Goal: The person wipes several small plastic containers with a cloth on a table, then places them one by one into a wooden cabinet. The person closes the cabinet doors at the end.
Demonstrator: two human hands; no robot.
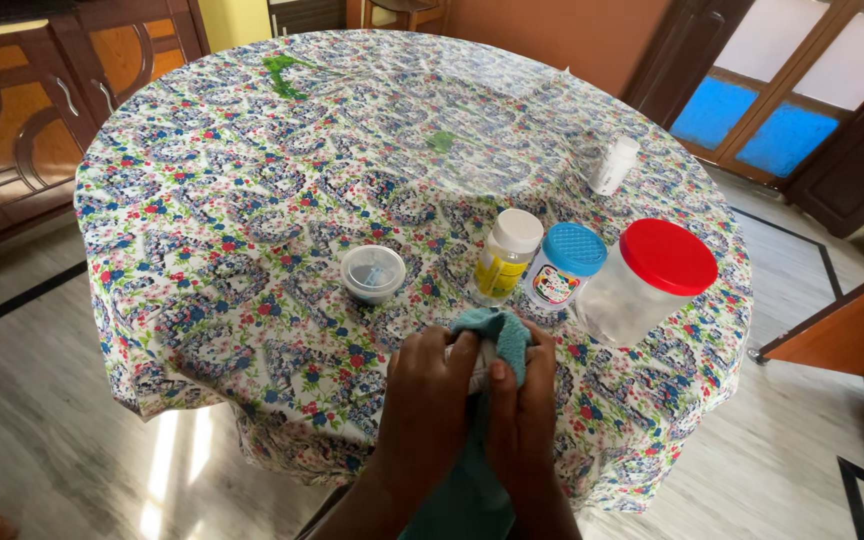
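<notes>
My left hand [430,400] and my right hand [524,410] are pressed together over the near edge of the round table [212,200]. Both grip a teal cloth [500,335] wrapped around a small pale object that is mostly hidden. Just beyond the hands stand a yellow bottle with a white cap [505,257], a small jar with a blue lid [562,267] and a large clear jar with a red lid [647,280]. A small clear lidded cup [373,273] sits to the left of them.
A floral plastic-covered cloth drapes the table. A white bottle [613,165] stands further back on the right. Wooden cabinets [22,110] are at the left, doors with blue panels [752,120] at the right, and a pale tiled floor [42,430] surrounds the table.
</notes>
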